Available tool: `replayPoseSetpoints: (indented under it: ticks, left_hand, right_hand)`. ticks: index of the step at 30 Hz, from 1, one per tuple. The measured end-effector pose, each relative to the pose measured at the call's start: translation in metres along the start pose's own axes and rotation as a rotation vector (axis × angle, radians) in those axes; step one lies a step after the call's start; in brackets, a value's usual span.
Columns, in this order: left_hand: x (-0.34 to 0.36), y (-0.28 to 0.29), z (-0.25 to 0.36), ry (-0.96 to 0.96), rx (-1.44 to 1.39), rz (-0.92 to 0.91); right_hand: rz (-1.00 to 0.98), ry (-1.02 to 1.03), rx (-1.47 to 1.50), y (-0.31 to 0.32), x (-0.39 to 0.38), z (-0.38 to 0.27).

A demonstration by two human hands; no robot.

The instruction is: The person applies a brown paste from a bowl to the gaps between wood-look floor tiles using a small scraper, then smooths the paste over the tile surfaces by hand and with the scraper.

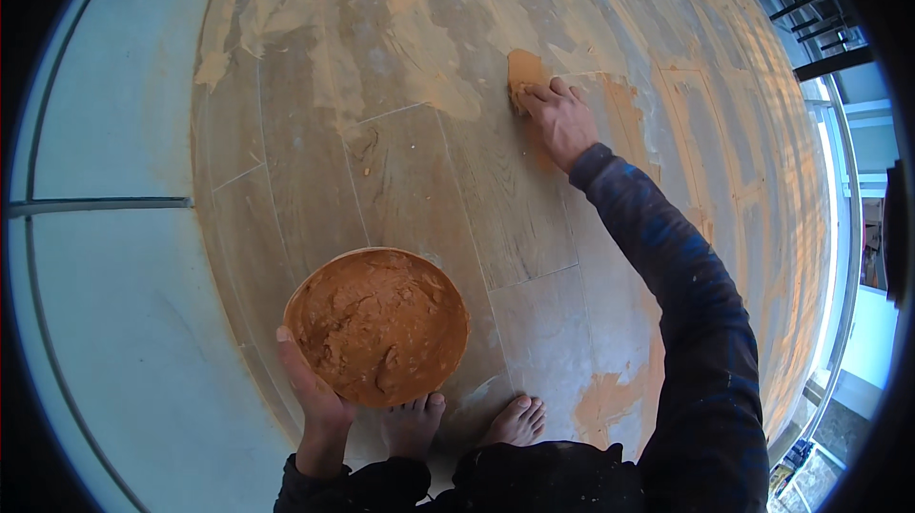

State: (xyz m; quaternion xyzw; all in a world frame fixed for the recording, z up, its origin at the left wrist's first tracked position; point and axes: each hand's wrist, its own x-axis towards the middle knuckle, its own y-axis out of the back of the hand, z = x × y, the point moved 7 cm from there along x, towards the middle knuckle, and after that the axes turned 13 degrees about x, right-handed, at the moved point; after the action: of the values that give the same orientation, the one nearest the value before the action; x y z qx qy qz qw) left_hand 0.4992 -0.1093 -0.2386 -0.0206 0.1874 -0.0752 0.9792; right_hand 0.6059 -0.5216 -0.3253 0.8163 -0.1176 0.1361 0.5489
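Observation:
My left hand (315, 389) grips the left side of a round tub (301, 286), its thumb at the rim. Thick orange-brown grout (381, 322) fills the tub, its surface lumpy and wet. Stretched far ahead over the wood-look floor tiles (515, 227), my right hand (560, 117) is closed on a small flat spreader (524, 70) smeared with grout. The smear hides the spreader's exact shape. Around that hand, a wet streak of grout lies on the tiles.
Dried, lighter grout bands (410, 8) cover the far and right floor. A pale wall (114, 303) runs along the left side. My bare feet (515, 420) stand just behind the tub. At the right is a curved pale rail (843, 227).

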Motion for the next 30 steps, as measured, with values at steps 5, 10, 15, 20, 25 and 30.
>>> replayPoseSetpoints:
  ticks: [5,10,15,20,25,30]
  left_hand:
    - [0.001,-0.016,-0.003,0.024,-0.026,-0.001]
    - [0.001,-0.016,-0.001,0.023,-0.001,0.036]
    - [0.001,-0.012,-0.005,0.032,-0.029,0.03]
    - [0.004,-0.007,-0.01,0.032,-0.032,-0.037]
    - [0.011,-0.021,-0.009,0.005,-0.079,-0.113]
    - [0.008,-0.017,-0.009,0.028,-0.101,-0.152]
  right_hand:
    - [0.014,-0.224,0.155,0.031,0.009,0.052]
    - [0.143,-0.113,0.127,0.02,0.098,0.073]
    - [0.031,0.122,0.094,0.013,0.066,0.053]
    - [-0.11,0.119,0.09,0.034,-0.012,0.009]
    - [-0.111,0.07,0.085,0.049,-0.109,-0.019]
    - [-0.177,-0.032,0.163,0.063,-0.207,-0.074]
